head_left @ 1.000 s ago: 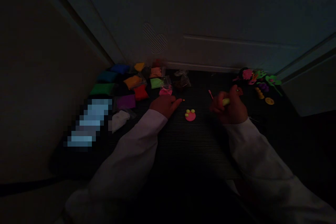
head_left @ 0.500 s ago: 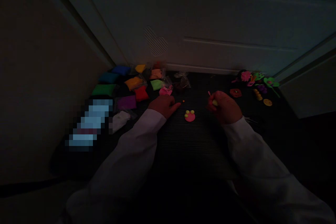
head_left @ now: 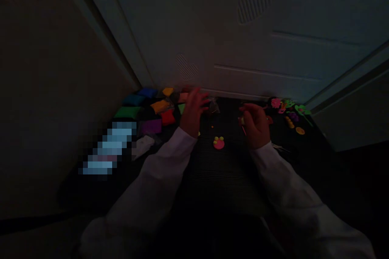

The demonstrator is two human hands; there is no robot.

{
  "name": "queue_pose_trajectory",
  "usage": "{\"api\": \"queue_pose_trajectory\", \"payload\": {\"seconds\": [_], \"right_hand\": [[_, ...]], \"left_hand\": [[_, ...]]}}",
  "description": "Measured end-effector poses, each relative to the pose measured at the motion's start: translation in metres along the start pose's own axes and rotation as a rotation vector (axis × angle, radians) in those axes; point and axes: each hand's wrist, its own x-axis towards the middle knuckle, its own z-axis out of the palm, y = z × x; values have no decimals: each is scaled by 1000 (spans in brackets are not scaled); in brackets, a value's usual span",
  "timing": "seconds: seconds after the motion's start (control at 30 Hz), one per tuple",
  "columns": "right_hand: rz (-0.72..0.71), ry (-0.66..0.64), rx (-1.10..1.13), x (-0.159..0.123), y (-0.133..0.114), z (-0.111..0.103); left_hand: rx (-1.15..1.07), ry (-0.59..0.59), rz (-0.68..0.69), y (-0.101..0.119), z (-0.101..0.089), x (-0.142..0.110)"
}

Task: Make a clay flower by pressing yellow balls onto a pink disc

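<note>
The scene is very dark. A pink clay disc [head_left: 218,143] with small yellow balls on it lies on the dark mat between my hands. My left hand [head_left: 193,112] is lifted above the mat near the clay packets, its fingers spread and slightly blurred. My right hand [head_left: 256,124] hovers right of the disc, fingers curled around a thin pink stick [head_left: 243,129] and a small pale lump. A tiny orange bit [head_left: 212,127] sits on the mat just behind the disc.
Several coloured clay packets [head_left: 152,109] lie at the back left, with a white one [head_left: 142,145] nearer. Finished clay flowers and shapes [head_left: 288,109] sit at the back right. A white panelled door [head_left: 258,48] rises behind the mat; a wall closes the left.
My left hand rose off the mat toward the packets and opened. My right hand lifted and shifted slightly left, still holding the stick. The camera tilted upward.
</note>
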Motion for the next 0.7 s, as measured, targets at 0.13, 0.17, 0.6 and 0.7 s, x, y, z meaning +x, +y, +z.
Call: {"api": "queue_pose_trajectory", "payload": {"seconds": [0.13,0.17,0.6,0.7], "right_hand": [[-331,-69,-195,4,-28,22],[-412,-98,-248,4,-34,27],[-559,83,-173,26,-52,31],[-607,23,-373,29,-52,32]], "left_hand": [[-462,-167,-273,27,46,-8],[-558,-190,-333,33,54,-8],[-892,-150,-324,31,72,2],[-774,-248,-280,38,78,-10]]}}
